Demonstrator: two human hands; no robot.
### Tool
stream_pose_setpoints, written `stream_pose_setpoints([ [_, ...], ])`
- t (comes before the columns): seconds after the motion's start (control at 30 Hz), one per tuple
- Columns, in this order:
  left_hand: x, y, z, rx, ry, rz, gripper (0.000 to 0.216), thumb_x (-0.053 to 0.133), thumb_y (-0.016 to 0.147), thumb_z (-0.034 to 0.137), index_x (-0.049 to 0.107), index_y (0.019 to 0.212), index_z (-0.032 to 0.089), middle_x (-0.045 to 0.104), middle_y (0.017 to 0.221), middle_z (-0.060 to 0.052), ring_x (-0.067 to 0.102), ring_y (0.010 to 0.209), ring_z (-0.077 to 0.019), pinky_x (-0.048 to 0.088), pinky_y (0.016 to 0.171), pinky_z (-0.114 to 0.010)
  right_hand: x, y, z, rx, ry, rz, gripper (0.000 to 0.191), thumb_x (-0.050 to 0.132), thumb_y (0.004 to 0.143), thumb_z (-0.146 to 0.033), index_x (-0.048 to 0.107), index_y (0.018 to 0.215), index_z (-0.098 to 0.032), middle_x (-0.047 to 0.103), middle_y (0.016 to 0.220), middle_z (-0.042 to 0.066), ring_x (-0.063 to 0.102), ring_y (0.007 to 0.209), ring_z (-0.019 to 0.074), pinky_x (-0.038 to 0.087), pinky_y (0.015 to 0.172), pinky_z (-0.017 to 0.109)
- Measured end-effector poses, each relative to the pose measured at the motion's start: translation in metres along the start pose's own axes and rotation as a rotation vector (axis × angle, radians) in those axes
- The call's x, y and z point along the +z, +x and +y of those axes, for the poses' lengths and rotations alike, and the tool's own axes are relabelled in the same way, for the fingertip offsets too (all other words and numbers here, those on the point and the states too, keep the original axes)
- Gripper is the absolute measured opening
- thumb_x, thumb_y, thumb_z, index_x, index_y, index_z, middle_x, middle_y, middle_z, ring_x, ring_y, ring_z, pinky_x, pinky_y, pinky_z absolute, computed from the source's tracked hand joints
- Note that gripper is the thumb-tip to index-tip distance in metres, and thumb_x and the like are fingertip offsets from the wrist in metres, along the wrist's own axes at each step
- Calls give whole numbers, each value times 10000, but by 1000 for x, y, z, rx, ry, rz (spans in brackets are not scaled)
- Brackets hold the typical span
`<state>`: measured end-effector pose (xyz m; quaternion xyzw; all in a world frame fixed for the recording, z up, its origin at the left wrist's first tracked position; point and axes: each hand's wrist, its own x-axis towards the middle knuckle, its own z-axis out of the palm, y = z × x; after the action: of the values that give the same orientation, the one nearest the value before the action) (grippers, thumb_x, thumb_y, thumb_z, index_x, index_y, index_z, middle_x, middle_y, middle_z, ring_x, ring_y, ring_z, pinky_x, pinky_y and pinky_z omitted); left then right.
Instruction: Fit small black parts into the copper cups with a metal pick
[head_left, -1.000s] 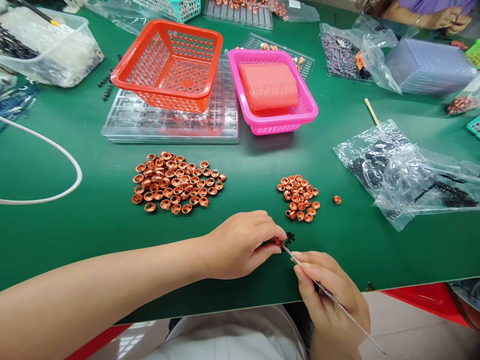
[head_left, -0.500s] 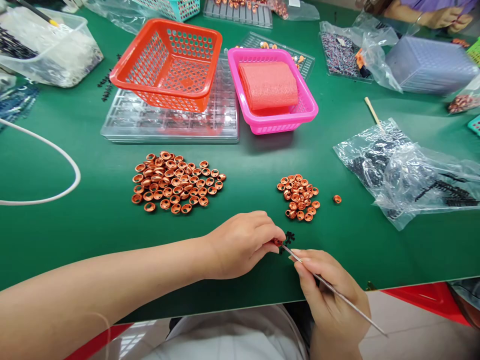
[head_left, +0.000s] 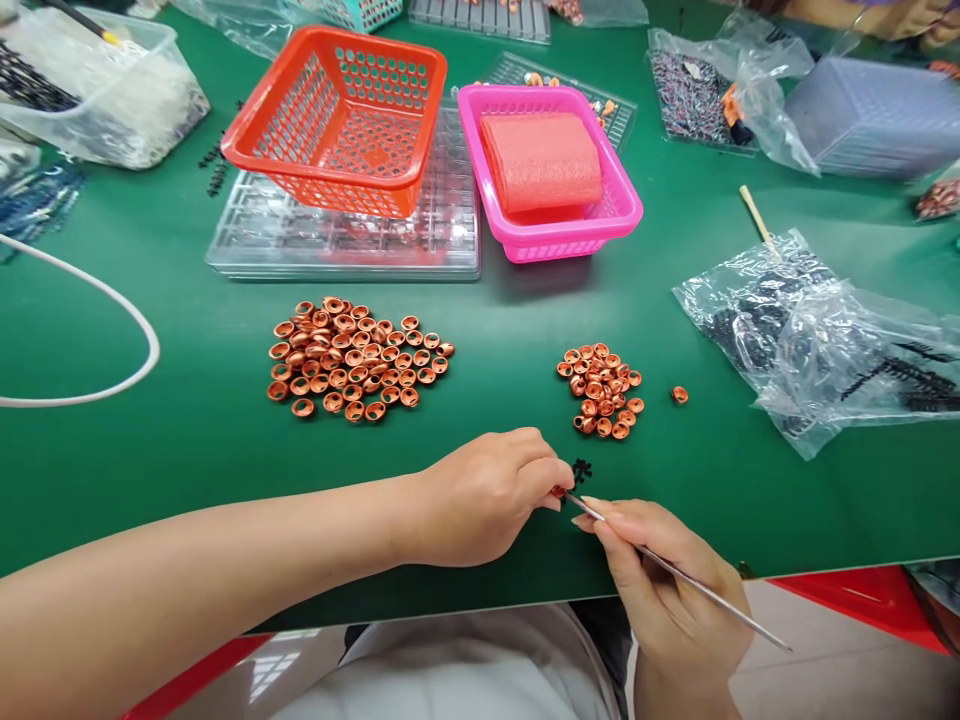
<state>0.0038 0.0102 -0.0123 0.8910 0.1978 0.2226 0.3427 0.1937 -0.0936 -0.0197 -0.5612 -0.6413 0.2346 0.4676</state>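
Note:
My left hand (head_left: 499,490) pinches a small copper-coloured cup (head_left: 558,491), mostly covered by the fingers. My right hand (head_left: 667,570) grips a thin metal rod (head_left: 712,595) like a pen, its tip reaching the cup. Small black pieces (head_left: 582,470) lie on the green table just beyond the fingertips. Farther back is a small heap of copper cups (head_left: 598,388), with a single cup (head_left: 679,395) apart to its right. A larger heap of copper cups (head_left: 356,362) spreads to the left, beyond my left forearm.
A red basket (head_left: 330,190) stands on clear plastic trays (head_left: 345,262). Beside it, a pink basket (head_left: 559,245) holds folded pink foam (head_left: 544,160). Clear bags (head_left: 802,340) with black parts lie right; a white cable (head_left: 142,325) loops left. Part of another person (head_left: 907,18) shows far right.
The view has shifted slightly. My left fingers have curled further over the cup, and the rod still meets it.

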Motion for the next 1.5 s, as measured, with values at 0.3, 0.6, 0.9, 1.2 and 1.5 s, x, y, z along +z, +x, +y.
stream_pose_setpoints([
  [0.3, -1, 5, 0, -88, -126, 12, 105, 502, 893, 95, 585, 953, 116, 660, 839, -79, 559, 759, -163, 478, 703, -274, 2, 1, 0, -25, 17, 12, 260, 615, 814, -38, 621, 1001, -219, 706, 968, 39, 682, 879, 189, 578, 747, 331],
  [0.6, -3, 5, 0, -125, -145, 4, 102, 530, 896, 145, 594, 975, 145, 666, 837, -53, 561, 761, -155, 472, 702, -262, 6, -1, -2, -18, 27, 73, 258, 611, 811, -36, 620, 996, -215, 703, 950, 43, 680, 870, 194, 575, 743, 347],
  [0.9, -4, 7, 1, -147, -142, -8, 109, 514, 916, 181, 598, 974, 144, 660, 822, -49, 557, 755, -154, 468, 705, -263, 5, -3, -2, -8, 12, 76, 247, 608, 812, -47, 619, 992, -217, 702, 971, 48, 677, 891, 200, 583, 726, 344],
  [1.2, -4, 6, 0, -134, -165, -7, 109, 541, 891, 146, 599, 984, 142, 659, 861, -48, 553, 780, -151, 463, 728, -256, 7, -2, -3, -54, -20, 95, 271, 607, 810, -24, 628, 1009, -208, 700, 976, 42, 672, 886, 195, 569, 739, 348],
  [1.5, -3, 6, -1, -126, -156, -10, 108, 545, 890, 150, 600, 983, 139, 654, 838, -44, 550, 768, -150, 462, 717, -256, 4, -2, -1, -85, -19, 63, 312, 626, 780, 23, 629, 1014, -183, 698, 983, 51, 674, 882, 192, 572, 741, 335],
])
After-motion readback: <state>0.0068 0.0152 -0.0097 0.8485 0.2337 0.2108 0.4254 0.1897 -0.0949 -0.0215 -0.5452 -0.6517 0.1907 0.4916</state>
